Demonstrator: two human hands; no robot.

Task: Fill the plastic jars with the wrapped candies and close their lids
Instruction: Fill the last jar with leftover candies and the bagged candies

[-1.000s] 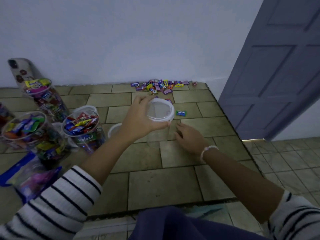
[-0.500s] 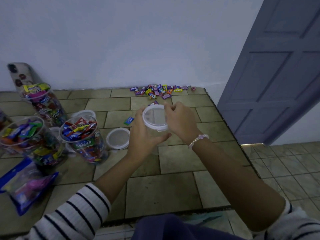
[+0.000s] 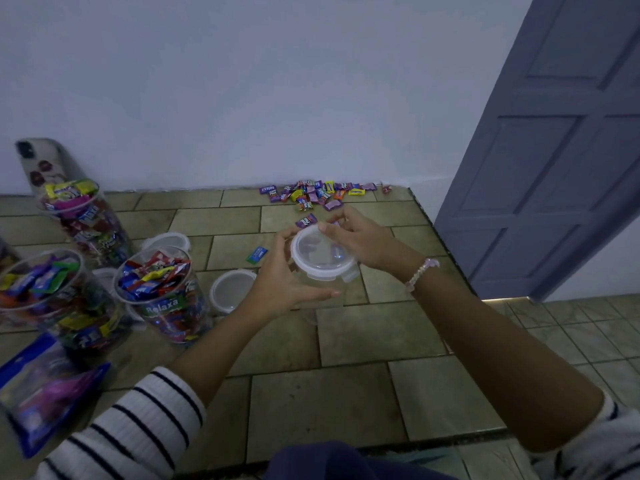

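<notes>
the right hand [image 3: 360,237], earlier flat on the tiled surface [image 3: 329,403], now pinches the rim of the round white lid [image 3: 322,252]. the left hand [image 3: 280,282] grips the clear plastic jar [image 3: 322,285].

The round clear plastic jar [image 3: 319,284] looks smooth and glossy, its frosted white plastic lid [image 3: 320,251] duller. The bright candy wrappers [image 3: 318,195] shine, and the olive floor tiles [image 3: 329,403] are matt.

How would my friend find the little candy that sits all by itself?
Start at the candy pile against the wall, then come toward the open jar labelled Relaxa. Between that jar and the left hand lies one flat candy, alone on a tile. It is blue-green, while the nearest loose candy is purple.
</notes>
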